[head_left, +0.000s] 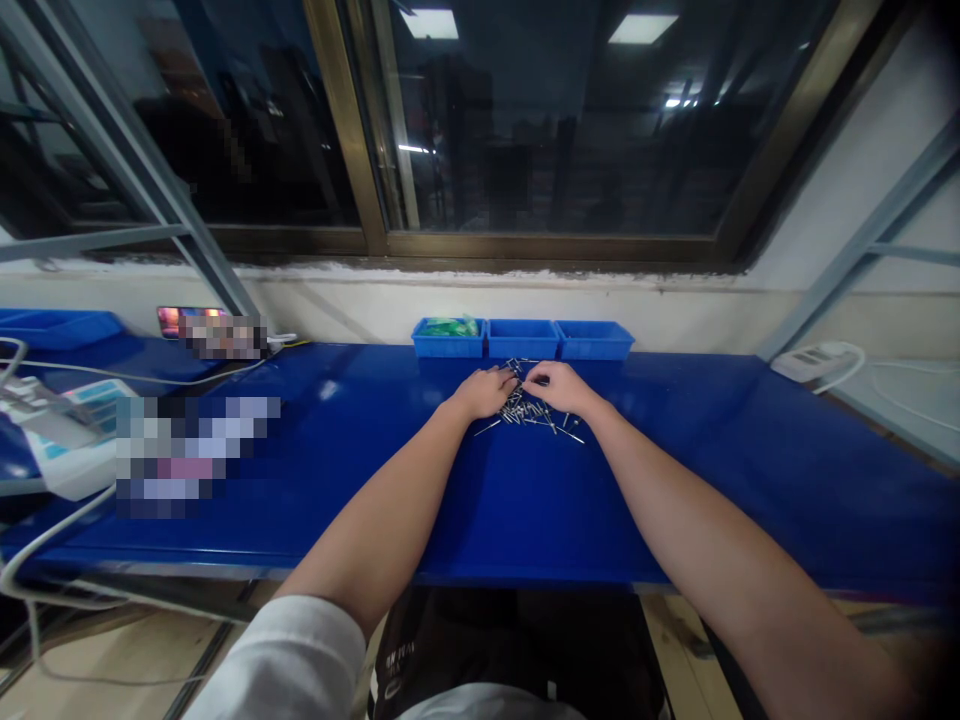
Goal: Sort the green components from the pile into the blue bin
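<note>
A loose pile of thin, shiny metal pins (517, 411), looking like rivets or nails, lies on the blue table (525, 500) in front of me. My left hand (487, 393) rests flat at the pile's left side, its fingers stretched over some of the pins. At the right edge of the pile, my right hand (559, 385) has thumb and forefinger pinched together. What sits between those fingertips is too small to make out. A few pins lie apart at the pile's near edge.
Behind the pile stand three blue bins in a row: a left bin (450, 347) with a green plastic packet (450, 327), a middle bin (523, 341) and a right bin (596, 343). A white-and-blue device (82, 480) and cables are leftward; a white power strip (814, 361) lies rightward.
</note>
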`<act>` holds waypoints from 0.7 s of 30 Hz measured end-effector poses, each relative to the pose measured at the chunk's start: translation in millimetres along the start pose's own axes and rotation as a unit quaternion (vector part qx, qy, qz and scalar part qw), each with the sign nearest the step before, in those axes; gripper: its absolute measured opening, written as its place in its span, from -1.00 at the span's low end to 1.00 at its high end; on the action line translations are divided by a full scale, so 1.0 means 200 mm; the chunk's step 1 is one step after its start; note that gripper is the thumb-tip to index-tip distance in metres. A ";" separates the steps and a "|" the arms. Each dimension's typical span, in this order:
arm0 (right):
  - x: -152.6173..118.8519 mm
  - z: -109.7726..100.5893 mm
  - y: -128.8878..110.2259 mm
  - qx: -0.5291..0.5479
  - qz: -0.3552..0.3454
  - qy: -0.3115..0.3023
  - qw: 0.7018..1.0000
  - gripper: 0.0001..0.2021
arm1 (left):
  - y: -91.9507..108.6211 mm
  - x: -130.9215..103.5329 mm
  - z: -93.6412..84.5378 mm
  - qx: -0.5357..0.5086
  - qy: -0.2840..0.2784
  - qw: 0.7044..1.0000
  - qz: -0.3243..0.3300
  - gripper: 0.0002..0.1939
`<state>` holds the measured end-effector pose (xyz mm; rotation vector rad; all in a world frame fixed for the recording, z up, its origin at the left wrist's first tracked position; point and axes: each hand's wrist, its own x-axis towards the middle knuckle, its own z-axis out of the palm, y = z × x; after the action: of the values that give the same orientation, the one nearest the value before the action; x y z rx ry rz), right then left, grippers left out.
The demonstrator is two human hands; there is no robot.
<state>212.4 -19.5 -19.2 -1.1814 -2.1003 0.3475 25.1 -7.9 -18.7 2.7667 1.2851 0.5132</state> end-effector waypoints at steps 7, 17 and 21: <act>0.02 0.01 0.04 0.070 0.028 0.019 0.997 -0.88 | 0.02 -0.01 -0.03 -0.018 0.004 1.000 -0.002 -0.63; 0.03 -0.02 0.01 0.081 0.079 0.061 0.992 -0.55 | 0.05 0.01 -0.05 -0.085 0.146 0.985 0.047 -0.72; 0.03 -0.02 -0.01 0.174 0.091 0.083 0.977 -0.64 | 0.03 0.01 -0.05 -0.067 0.160 0.984 0.033 -0.70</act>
<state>211.8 -15.7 -13.5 -1.1486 -1.7067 0.6484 28.1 -11.6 -7.7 2.6985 1.1597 1.0447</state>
